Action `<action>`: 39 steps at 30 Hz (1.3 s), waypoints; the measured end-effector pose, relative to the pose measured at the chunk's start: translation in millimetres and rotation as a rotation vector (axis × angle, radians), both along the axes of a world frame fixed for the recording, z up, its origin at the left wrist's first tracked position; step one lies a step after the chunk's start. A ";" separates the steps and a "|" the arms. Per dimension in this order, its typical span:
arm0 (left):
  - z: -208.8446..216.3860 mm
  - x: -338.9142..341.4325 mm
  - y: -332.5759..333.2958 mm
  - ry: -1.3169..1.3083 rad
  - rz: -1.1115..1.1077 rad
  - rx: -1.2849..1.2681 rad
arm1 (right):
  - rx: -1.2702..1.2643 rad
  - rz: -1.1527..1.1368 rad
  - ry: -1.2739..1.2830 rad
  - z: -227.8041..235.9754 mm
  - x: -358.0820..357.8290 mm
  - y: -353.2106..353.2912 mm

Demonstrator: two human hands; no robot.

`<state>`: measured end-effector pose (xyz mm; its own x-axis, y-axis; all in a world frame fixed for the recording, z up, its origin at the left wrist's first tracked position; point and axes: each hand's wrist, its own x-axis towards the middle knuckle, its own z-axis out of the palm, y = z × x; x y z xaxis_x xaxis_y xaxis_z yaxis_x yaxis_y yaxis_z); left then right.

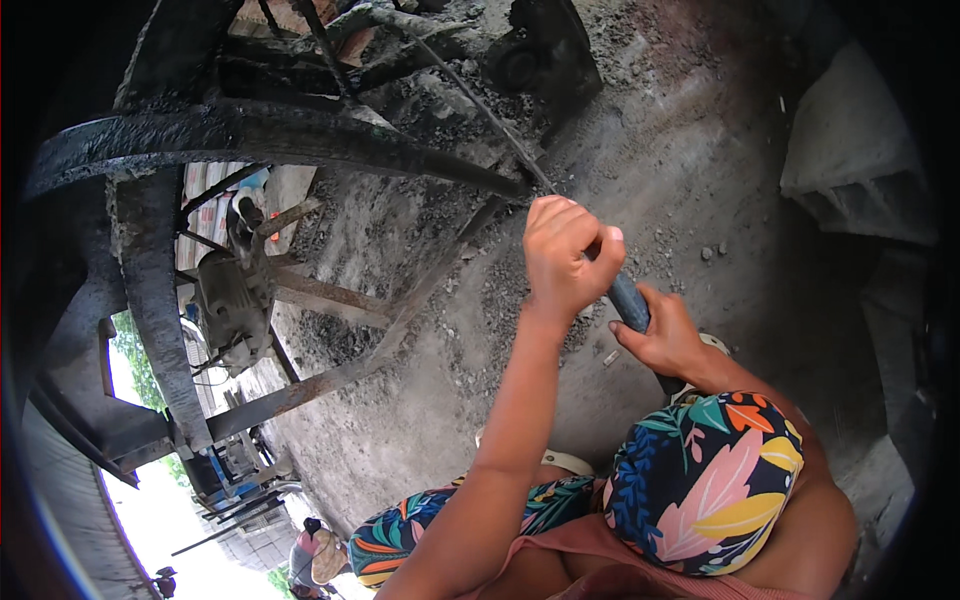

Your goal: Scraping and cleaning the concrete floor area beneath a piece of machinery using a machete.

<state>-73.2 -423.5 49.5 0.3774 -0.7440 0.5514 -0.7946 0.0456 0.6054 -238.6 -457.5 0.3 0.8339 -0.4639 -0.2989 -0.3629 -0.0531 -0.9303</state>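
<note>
A long thin metal rod [487,112] runs from my hands toward the far left, in among blackened metalwork. Its near end is a thicker blue-grey tube handle [628,302]. My left hand [568,255] is wrapped round the tool, farther along it. Lower on the handle, close to my right knee, my right hand [668,335] is closed round it. The rod's far end lies against dark, cluttered parts, and I cannot make out its tip. Beneath my hands is grey ground [690,200] strewn with small dark lumps.
A black curved metal rim [250,135] and upright beams stand at the left. Behind them are a motor [230,300] and a rusty bar [330,296]. A dark machine part [545,60] lies at the far side. At right sits a concrete block [850,140]. Another person [315,550] is at lower left.
</note>
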 end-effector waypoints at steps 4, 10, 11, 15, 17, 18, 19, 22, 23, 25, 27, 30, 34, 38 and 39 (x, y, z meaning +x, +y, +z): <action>23.1 -12.7 -4.1 -0.049 -0.049 -0.029 | -0.164 -0.150 -0.275 -11.0 2.2 2.5; 25.5 -23.8 -17.4 0.027 -0.171 0.075 | -0.251 -0.303 -0.290 -12.8 10.7 -5.6; 26.9 -22.7 -15.3 0.051 -0.188 0.200 | -0.273 -0.303 -0.162 -9.9 9.7 -11.2; 18.3 -24.8 -16.8 0.091 -0.207 0.285 | -0.205 -0.228 -0.026 9.9 -2.9 -42.0; 20.5 -30.5 -18.4 0.154 -0.250 0.327 | -0.197 -0.211 -0.030 14.4 -12.3 -49.9; 22.1 -33.6 -19.0 0.158 -0.237 0.314 | -0.180 -0.192 -0.043 15.2 -17.5 -53.2; 24.3 -37.1 -20.7 0.151 -0.252 0.299 | -0.174 -0.182 -0.067 15.6 -21.8 -55.3; 38.4 -37.7 -26.6 0.110 -0.269 0.234 | -0.034 -0.117 0.052 54.8 -31.4 -70.8; 44.4 -33.9 -26.3 0.068 -0.288 0.205 | -0.109 -0.062 0.061 77.2 -31.3 -77.0; 44.3 -37.3 -26.6 0.025 -0.234 0.166 | -0.185 -0.012 0.018 107.7 -37.7 -81.0; 42.7 -44.5 -31.7 0.003 -0.196 0.103 | -0.231 0.057 0.072 132.7 -51.1 -87.2; 35.4 -57.0 -37.0 0.006 -0.237 0.147 | -0.225 -0.007 0.077 134.7 -63.1 -77.3; 25.8 -79.2 -45.6 -0.005 -0.171 0.115 | -0.274 -0.017 0.267 147.3 -74.5 -69.8; 32.8 -98.7 -55.1 -0.056 -0.213 -0.017 | -0.073 -0.058 0.162 167.2 -102.6 -67.9; 35.2 -101.7 -56.8 -0.032 -0.218 -0.079 | -0.086 -0.048 0.170 174.2 -106.7 -64.4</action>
